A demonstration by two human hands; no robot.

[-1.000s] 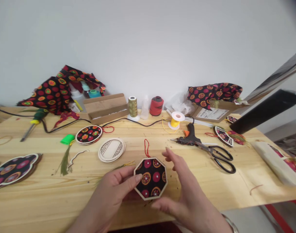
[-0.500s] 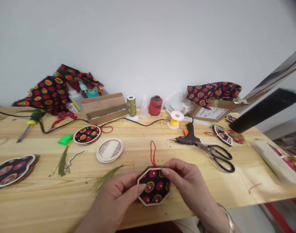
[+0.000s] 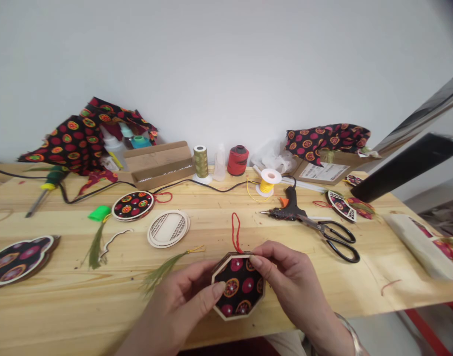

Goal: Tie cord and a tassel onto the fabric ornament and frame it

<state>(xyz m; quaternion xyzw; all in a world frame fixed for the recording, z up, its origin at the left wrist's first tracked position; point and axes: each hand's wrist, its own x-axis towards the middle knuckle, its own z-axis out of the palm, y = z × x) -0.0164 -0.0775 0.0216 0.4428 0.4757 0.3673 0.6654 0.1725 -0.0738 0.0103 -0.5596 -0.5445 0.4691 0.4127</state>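
An octagonal wood-framed ornament (image 3: 239, 289), faced with dark floral fabric and small pearl-like beads, is held between my two hands near the table's front. My left hand (image 3: 185, 301) grips its left edge, thumb on the fabric and the other fingers behind. At the upper right edge, my right hand (image 3: 286, 277) pinches the frame between thumb and fingers. From the ornament's top rises a red cord loop (image 3: 236, 232). A green tassel (image 3: 167, 269) with a yellow loop lies just beyond my left hand. The ornament's back is hidden.
Scissors (image 3: 336, 237) rest against a black glue gun (image 3: 288, 210) on the right. A round wooden lattice piece (image 3: 168, 228) and a round fabric ornament (image 3: 133, 205) lie left of centre. Thread spools, including a yellow one (image 3: 267, 185), stand near the wall. A screwdriver (image 3: 44, 190) lies far left.
The octagonal ornament has shifted slightly right and toward me, its face tilting a little. Both hands keep their grip on it; the other things stay where they were.
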